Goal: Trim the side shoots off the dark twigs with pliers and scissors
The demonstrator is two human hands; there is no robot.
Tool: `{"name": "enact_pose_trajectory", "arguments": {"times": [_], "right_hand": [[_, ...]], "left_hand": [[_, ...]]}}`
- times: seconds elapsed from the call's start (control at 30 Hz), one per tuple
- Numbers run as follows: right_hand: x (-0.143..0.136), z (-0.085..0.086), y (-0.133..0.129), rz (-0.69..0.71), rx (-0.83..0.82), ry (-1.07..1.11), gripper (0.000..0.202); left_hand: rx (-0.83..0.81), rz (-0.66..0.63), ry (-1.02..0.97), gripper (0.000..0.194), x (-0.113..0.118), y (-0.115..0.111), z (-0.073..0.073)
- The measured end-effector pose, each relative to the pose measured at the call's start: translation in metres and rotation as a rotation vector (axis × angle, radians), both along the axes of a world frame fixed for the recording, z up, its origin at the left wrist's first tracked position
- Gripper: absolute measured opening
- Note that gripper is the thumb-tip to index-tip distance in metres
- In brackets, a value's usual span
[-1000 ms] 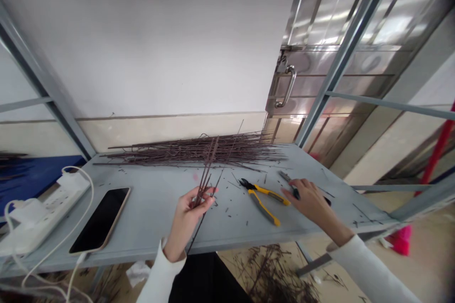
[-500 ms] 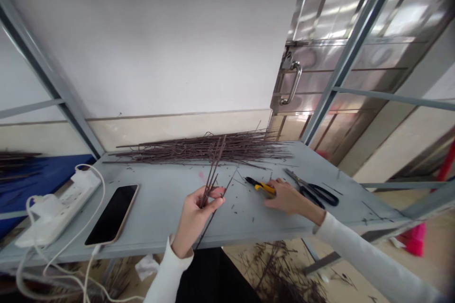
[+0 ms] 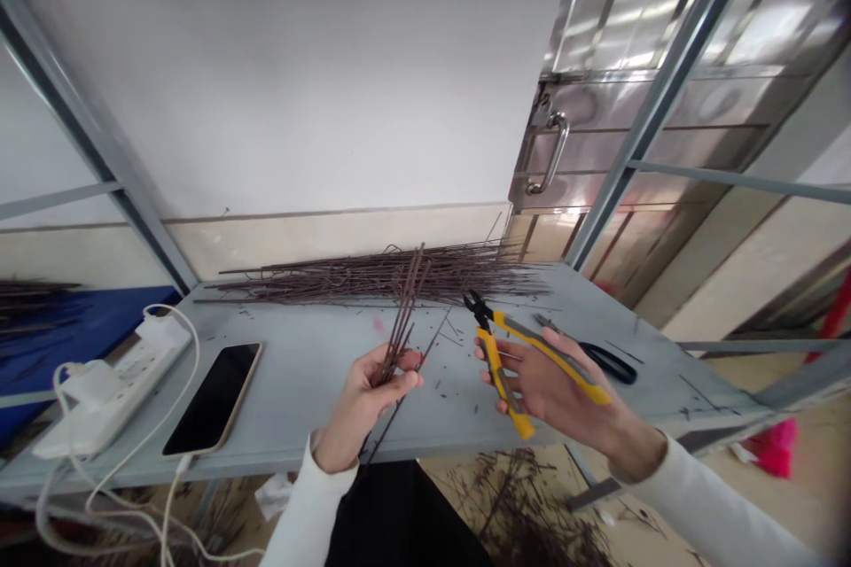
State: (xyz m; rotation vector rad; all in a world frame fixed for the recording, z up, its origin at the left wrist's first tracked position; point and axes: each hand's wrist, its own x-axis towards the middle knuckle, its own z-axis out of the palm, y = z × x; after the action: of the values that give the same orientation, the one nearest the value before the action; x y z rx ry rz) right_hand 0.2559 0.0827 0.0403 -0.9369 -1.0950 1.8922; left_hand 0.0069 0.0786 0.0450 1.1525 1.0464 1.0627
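Note:
Thin dark brown twigs [image 3: 402,314] stand nearly upright in my left hand [image 3: 372,394], its fingers closed round their lower part. One twig slants apart from the others, under my thumb. My right hand [image 3: 549,381] holds yellow-and-grey diagonal cutting pliers [image 3: 509,363]; their handles are spread and their black jaws point up and left. Behind that hand lie black-handled scissors [image 3: 608,361], partly covered by it. A long pile of similar twigs [image 3: 359,276] rests along the back of the grey table [image 3: 299,372].
A smartphone [image 3: 214,399] and a white power strip [image 3: 110,390] with cables are at the left. Grey metal posts [image 3: 638,133] rise at the table's sides. Twig scraps [image 3: 525,505] litter the floor below. A metal door [image 3: 598,97] stands at the back right.
My right hand has lifted the pliers off the table and turned palm up, with the handles now spread. My left hand keeps its twigs in nearly the same place.

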Motion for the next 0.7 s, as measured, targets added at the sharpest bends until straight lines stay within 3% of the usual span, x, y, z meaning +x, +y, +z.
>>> {"name": "enact_pose_trajectory", "arguments": {"times": [0.13, 0.27, 0.4, 0.5, 0.6, 0.7], "right_hand": [[-0.017, 0.016, -0.009, 0.026, -0.129, 0.347, 0.046], [-0.028, 0.014, -0.016, -0.012, -0.157, 0.385, 0.031], [-0.031, -0.002, -0.017, -0.084, -0.076, 0.157, 0.027], [-0.028, -0.011, -0.017, -0.166, 0.145, -0.159, 0.039], [-0.023, -0.009, -0.018, -0.146, 0.429, -0.488, 0.045], [-0.021, -0.002, -0.018, -0.102, 0.565, -0.614, 0.039]], "left_hand": [[-0.053, -0.050, -0.105, 0.025, -0.004, 0.002, 0.000], [-0.059, -0.086, -0.131, 0.023, -0.006, 0.003, -0.002], [-0.050, -0.118, -0.126, 0.024, -0.006, 0.004, -0.001], [-0.046, -0.132, -0.129, 0.025, -0.005, 0.004, 0.000], [-0.051, -0.128, -0.135, 0.026, -0.005, 0.004, 0.000], [-0.052, -0.118, -0.141, 0.027, -0.005, 0.005, -0.002]]}}
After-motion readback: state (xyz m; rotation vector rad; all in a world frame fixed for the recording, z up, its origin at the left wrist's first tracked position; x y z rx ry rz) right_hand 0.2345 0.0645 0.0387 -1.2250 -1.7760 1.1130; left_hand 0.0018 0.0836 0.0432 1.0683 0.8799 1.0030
